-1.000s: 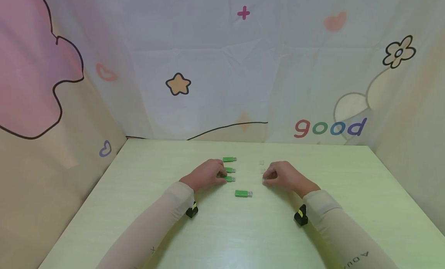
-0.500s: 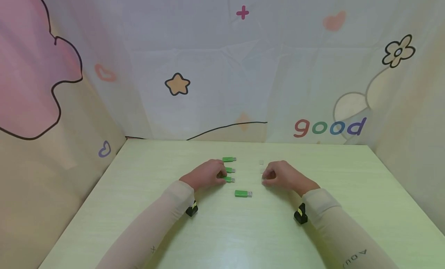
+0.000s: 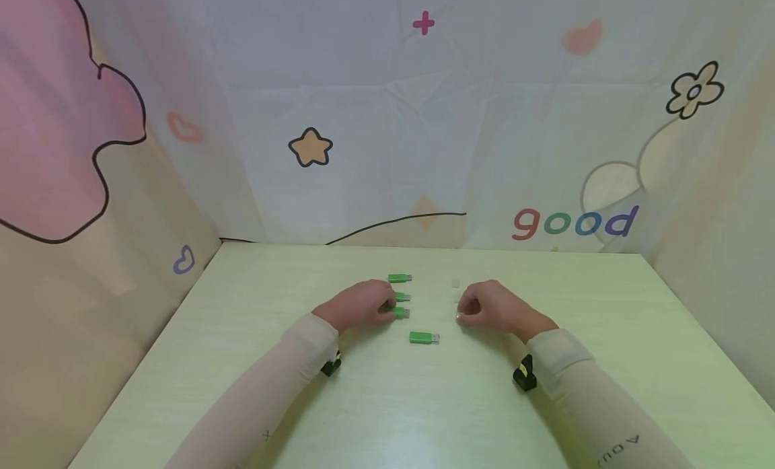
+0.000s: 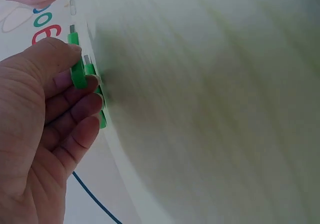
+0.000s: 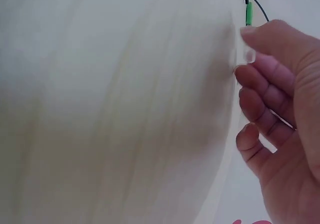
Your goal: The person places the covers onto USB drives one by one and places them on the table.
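My left hand (image 3: 358, 305) pinches a green USB stick (image 4: 77, 73) between thumb and fingers, its metal plug (image 3: 406, 313) pointing right. Just beyond it, a second green USB stick (image 3: 402, 297) is partly covered by the fingers. A third USB stick (image 3: 398, 278) lies farther back, and another USB stick (image 3: 420, 338) is nearer the front. Across a gap, my right hand (image 3: 501, 307) pinches a small clear cap (image 5: 249, 55) between thumb and fingertips. Two more clear caps, one at the back (image 3: 455, 284) and one by the fingers (image 3: 457, 299), lie behind it.
The pale table (image 3: 375, 402) runs back to a printed cloth backdrop (image 3: 375, 85), with cloth on both sides too. Each sleeve cuff has a small black device near it, the left device (image 3: 331, 365) and the right device (image 3: 525, 375).
Both hands stay almost still, the left one shifting very slightly. The USB sticks and caps on the table keep their places.
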A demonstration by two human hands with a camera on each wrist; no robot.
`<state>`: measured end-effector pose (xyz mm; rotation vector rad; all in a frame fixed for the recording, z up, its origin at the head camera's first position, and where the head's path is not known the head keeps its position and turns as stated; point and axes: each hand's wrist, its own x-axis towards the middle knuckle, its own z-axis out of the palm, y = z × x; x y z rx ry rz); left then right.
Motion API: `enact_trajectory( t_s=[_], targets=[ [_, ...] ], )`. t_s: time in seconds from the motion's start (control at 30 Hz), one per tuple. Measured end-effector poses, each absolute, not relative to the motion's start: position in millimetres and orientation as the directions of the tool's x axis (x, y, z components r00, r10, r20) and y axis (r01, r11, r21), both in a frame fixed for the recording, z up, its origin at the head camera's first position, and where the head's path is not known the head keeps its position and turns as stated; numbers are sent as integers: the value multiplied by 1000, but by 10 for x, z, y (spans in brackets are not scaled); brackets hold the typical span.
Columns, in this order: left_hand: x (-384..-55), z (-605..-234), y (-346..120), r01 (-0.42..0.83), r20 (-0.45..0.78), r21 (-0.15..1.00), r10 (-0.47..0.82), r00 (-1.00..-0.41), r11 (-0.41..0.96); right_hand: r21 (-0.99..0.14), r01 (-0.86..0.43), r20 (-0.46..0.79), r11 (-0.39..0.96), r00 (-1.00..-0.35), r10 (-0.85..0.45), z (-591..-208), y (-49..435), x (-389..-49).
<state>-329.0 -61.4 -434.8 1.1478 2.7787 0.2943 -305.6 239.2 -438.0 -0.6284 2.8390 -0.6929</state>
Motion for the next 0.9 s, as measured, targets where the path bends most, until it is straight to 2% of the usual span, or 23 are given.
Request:
enact_trajectory(
  t_s=[0.43, 0.9],
  targets=[
    [-3252, -4354, -685, 686, 43, 262, 702, -711, 679, -532, -392, 44, 750, -898, -438, -4376, 2458, -2984],
    [-3160, -4273, -725, 691, 110, 385, 712, -693, 612, -588, -452, 187, 671, -883, -431, -4372, 2498, -2919]
  ],
)
